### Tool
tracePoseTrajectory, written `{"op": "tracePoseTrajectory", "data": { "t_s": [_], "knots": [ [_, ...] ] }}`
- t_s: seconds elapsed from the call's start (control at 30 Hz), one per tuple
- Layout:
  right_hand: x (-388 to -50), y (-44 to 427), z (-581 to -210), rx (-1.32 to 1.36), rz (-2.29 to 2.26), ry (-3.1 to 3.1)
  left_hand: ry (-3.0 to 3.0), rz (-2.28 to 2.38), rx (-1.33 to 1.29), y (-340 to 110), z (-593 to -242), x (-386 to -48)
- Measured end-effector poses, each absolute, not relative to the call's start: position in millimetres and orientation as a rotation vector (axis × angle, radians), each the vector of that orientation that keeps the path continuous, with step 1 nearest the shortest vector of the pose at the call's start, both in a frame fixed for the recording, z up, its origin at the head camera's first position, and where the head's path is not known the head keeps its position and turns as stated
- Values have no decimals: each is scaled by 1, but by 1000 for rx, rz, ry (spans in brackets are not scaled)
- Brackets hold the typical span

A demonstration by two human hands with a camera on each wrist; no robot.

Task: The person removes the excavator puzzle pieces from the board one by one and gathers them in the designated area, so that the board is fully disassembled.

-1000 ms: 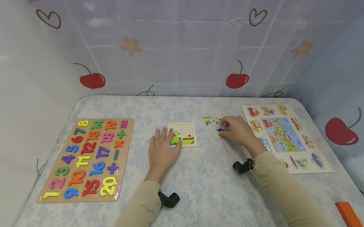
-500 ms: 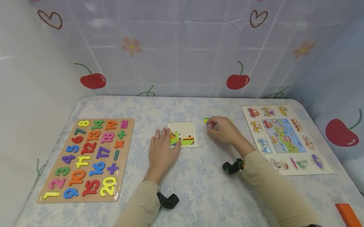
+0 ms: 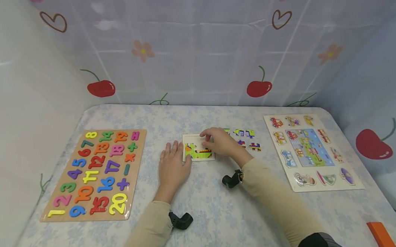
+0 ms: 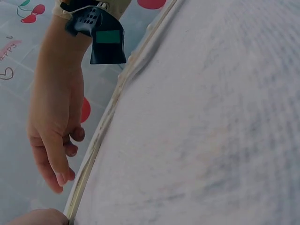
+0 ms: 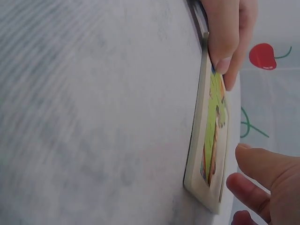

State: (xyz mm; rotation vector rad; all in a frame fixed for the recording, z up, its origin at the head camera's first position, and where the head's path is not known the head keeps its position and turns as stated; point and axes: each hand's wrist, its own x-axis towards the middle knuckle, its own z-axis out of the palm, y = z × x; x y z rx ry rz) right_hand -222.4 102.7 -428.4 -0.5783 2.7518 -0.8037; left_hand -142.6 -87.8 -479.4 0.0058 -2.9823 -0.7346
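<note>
My left hand (image 3: 174, 165) lies flat beside a small square puzzle tray (image 3: 210, 135), its thumb at the lower-left corner. Green and orange jigsaw pieces (image 3: 192, 153) fill the tray's lower part; its upper part shows pale wood. Over the tray's right side hovers my right hand (image 3: 219, 141), fingers bent. In the right wrist view, the fingertips (image 5: 241, 152) stand apart above the tray, and no piece shows between them. The left wrist view shows my left hand (image 4: 54, 117) from the side, fingers pointing down at the table; the tray is out of that view.
Loose jigsaw pieces (image 3: 250, 133) lie right of the tray, partly behind the right hand. A number board (image 3: 134, 186) stands at left, a vehicle picture board (image 3: 301, 176) at right. An orange block (image 3: 381, 234) lies at the near right; a printed curtain (image 3: 194, 56) hangs behind.
My right hand has moved left from the loose pieces to above the tray, uncovering several pieces. The left hand has slid slightly left, showing more of the tray's lower part.
</note>
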Motion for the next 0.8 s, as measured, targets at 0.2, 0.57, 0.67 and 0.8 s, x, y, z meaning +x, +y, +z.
{"op": "tracePoseTrajectory", "data": {
  "t_s": [0.2, 0.57, 0.67, 0.8],
  "knots": [
    [-224, 82, -429, -645, -721, 2718, -2988, -710, 8, -88, -480, -143],
    [-225, 69, -435, -724, -705, 2726, -2972, -702, -10, -89, -481, -143],
    [-225, 67, -436, -759, -717, 2716, -2960, -689, -18, -89, -481, -143],
    [-224, 64, -436, -740, -713, 2707, -2954, -693, -25, -89, -481, -143]
  ]
}}
